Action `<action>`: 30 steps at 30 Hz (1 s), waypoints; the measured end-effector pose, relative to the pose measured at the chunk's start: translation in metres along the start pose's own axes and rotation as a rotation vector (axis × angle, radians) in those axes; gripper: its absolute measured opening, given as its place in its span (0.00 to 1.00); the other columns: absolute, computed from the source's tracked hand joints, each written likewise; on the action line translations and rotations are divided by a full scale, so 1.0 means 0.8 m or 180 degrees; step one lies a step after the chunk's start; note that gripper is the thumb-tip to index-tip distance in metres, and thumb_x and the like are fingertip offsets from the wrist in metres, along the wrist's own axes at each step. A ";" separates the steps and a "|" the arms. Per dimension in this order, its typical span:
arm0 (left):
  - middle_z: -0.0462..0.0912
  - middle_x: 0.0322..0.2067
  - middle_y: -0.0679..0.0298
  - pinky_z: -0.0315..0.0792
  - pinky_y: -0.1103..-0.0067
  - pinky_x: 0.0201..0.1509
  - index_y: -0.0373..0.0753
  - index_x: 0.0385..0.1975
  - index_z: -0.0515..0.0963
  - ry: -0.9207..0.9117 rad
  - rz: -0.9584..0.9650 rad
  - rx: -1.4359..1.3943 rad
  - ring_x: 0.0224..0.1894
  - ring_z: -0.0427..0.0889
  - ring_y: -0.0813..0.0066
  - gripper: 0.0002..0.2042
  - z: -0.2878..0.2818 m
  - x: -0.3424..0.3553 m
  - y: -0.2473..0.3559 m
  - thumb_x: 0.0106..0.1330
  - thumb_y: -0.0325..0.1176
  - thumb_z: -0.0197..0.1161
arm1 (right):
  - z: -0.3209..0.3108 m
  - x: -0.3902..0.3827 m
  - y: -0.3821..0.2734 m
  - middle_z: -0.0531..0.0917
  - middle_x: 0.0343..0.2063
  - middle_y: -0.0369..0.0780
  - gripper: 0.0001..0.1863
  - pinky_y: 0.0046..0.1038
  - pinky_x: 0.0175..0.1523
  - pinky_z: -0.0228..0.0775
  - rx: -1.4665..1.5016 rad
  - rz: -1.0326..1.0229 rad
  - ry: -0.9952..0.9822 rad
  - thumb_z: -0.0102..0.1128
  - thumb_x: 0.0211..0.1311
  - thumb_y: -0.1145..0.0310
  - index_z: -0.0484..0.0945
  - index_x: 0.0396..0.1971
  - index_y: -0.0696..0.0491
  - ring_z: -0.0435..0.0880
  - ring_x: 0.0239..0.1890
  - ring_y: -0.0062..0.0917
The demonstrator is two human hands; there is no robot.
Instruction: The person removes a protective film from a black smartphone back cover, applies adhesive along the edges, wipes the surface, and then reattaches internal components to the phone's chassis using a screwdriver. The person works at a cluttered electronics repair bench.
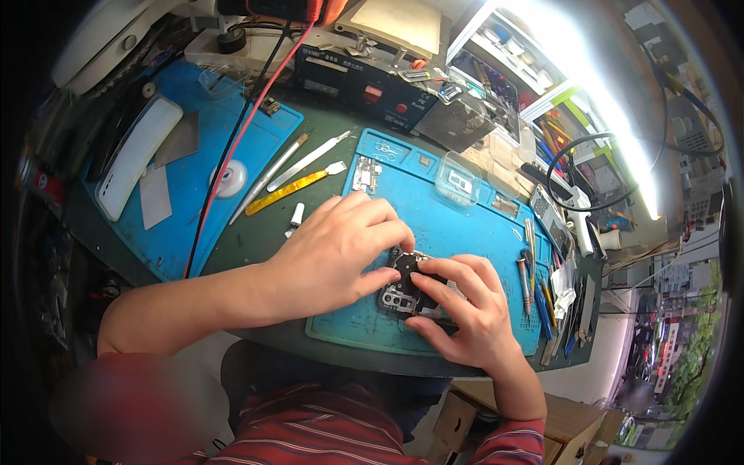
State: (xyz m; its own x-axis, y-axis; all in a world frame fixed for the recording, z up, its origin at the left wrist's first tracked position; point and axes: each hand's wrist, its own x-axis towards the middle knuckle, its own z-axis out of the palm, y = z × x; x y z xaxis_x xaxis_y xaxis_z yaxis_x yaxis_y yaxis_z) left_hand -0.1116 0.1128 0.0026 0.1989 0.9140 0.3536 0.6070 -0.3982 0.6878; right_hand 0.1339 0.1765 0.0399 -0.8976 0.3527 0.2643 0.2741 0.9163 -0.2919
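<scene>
An opened smartphone (398,301) with its back off lies on the blue work mat (473,232), its black inside and camera block showing. My left hand (347,239) reaches across from the left, index finger and thumb closed on the phone's upper left part. With curled fingers, my right hand (474,311) grips the phone from the right: the fingertips rest on its inner face and the thumb is at the near edge. Both hands cover much of the phone. Anything small between my left fingertips is hidden.
Left of the mat lie a yellow-handled brush (298,191), tweezers (310,160) and a small white tube (297,215). A clear tray (457,180) sits at the mat's far side. Screwdrivers (524,283) line the right edge. A red cable (249,128) hangs at left.
</scene>
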 end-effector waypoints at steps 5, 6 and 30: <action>0.80 0.41 0.63 0.71 0.67 0.57 0.41 0.44 0.82 -0.0028 0.0025 0.0012 0.49 0.78 0.60 0.14 0.001 0.000 0.001 0.58 0.29 0.75 | 0.003 -0.004 0.000 0.83 0.53 0.38 0.25 0.36 0.53 0.74 -0.0159 -0.0083 0.0002 0.78 0.50 0.63 0.85 0.49 0.56 0.81 0.49 0.34; 0.80 0.41 0.63 0.71 0.67 0.56 0.41 0.43 0.81 -0.0020 -0.0064 0.0002 0.48 0.78 0.60 0.14 -0.001 0.000 0.004 0.58 0.29 0.75 | 0.003 -0.004 -0.001 0.83 0.53 0.38 0.25 0.36 0.53 0.74 -0.0190 -0.0091 -0.0007 0.78 0.50 0.63 0.85 0.50 0.56 0.81 0.49 0.33; 0.85 0.46 0.61 0.75 0.66 0.59 0.33 0.46 0.86 -0.0225 0.0938 0.1341 0.50 0.82 0.62 0.16 0.007 -0.006 0.041 0.57 0.22 0.64 | -0.081 -0.124 0.077 0.88 0.38 0.42 0.10 0.33 0.44 0.77 -0.0617 0.1975 0.1242 0.68 0.65 0.72 0.87 0.45 0.56 0.86 0.37 0.33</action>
State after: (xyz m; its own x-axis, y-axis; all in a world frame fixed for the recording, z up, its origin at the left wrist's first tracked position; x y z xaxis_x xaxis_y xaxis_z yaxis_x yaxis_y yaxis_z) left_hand -0.0880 0.0955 0.0197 0.4507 0.7766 0.4402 0.7716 -0.5869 0.2455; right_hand 0.2622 0.2101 0.0557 -0.3815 0.8230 0.4208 0.7773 0.5320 -0.3359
